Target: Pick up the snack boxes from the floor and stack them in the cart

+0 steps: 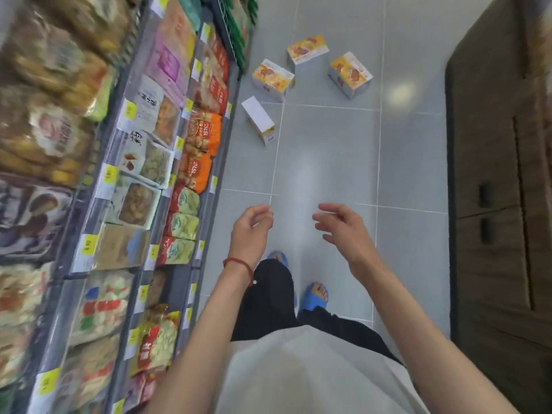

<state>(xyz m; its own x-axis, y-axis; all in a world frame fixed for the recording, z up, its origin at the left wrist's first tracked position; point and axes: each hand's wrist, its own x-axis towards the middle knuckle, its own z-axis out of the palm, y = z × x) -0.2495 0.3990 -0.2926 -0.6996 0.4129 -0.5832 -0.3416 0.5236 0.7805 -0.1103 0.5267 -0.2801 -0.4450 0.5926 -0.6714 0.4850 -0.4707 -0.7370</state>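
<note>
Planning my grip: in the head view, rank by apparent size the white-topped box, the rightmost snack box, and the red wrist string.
1-2. rightmost snack box and white-topped box: look alike, and distances differ, so unranked.
3. red wrist string.

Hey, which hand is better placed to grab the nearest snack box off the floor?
Left, probably. The nearest box, white side up, lies ahead and left by the shelf base, more in line with the empty left hand. The right hand, also empty, sits further right. Neither reaches yet.
</note>
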